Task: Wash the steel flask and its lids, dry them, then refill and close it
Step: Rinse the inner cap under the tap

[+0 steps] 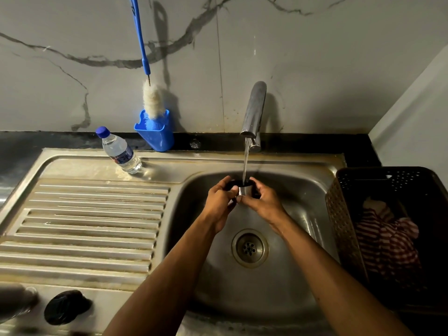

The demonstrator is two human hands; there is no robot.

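Both hands hold a small steel cup-shaped lid (244, 189) with a dark inside, open side up, under the running tap (253, 112) over the sink basin (303, 190). My left hand (219, 202) grips its left side and my right hand (263, 202) grips its right side. Water streams into the lid. A black inner lid (66, 306) lies on the drainboard at the bottom left. Beside it, at the frame's left edge, is a blurred steel object (17, 303), probably the flask.
A blue bottle brush (151, 100) stands in a blue holder (156, 135) at the back wall. A plastic water bottle (120, 151) stands on the drainboard (92, 214). A dark basket (344, 226) with a striped cloth (388, 243) sits right of the sink. The drain (249, 248) is below my hands.
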